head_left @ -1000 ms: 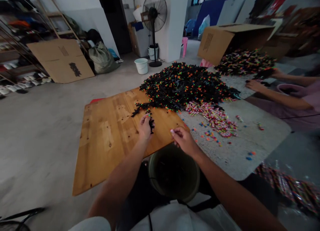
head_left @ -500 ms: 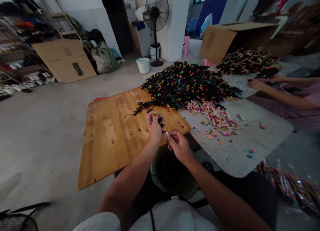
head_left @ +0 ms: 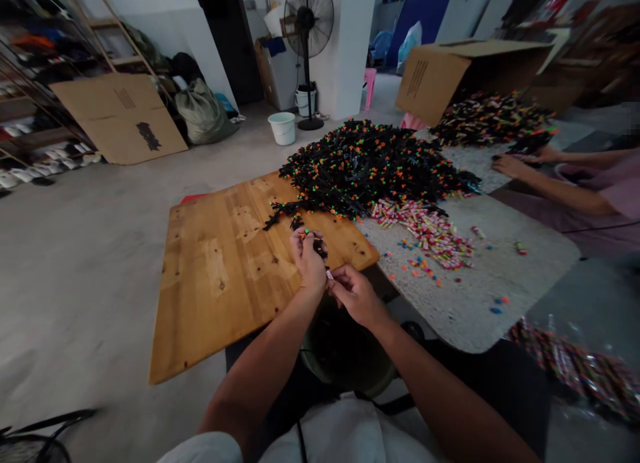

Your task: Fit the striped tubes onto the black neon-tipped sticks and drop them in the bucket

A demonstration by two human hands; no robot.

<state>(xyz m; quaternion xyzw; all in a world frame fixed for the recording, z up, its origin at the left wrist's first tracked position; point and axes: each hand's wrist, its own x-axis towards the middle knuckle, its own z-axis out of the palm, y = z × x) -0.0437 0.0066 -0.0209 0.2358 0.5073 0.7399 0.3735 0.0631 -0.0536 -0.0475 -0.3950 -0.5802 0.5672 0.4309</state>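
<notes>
My left hand [head_left: 309, 263] is closed around a small black plastic piece [head_left: 321, 249] with orange and green bits at its top. Between the fingertips of my right hand [head_left: 356, 293] is a small pink-and-white tube [head_left: 329, 275], held at the lower end of the black piece. Whether the two are joined I cannot tell. Both hands are above the near right corner of a wooden board [head_left: 200, 283], with a greenish bucket [head_left: 311, 368] below them. Beyond lies a big heap of black plastic pieces [head_left: 360, 163], and right of it a pile of pink-and-white tubes [head_left: 430, 231].
Small coloured caps [head_left: 424, 268] lie scattered on the grey speckled tabletop [head_left: 480, 303]. At right, a co-worker's hands [head_left: 515, 166] work by a second heap [head_left: 493, 119] spilling from a cardboard box [head_left: 430, 83]. Plastic-wrapped goods [head_left: 575, 369] lie at lower right.
The tube in my right hand has moved slightly left and down, closer to my left palm. The whole view has shifted a little; both hands keep their holds.
</notes>
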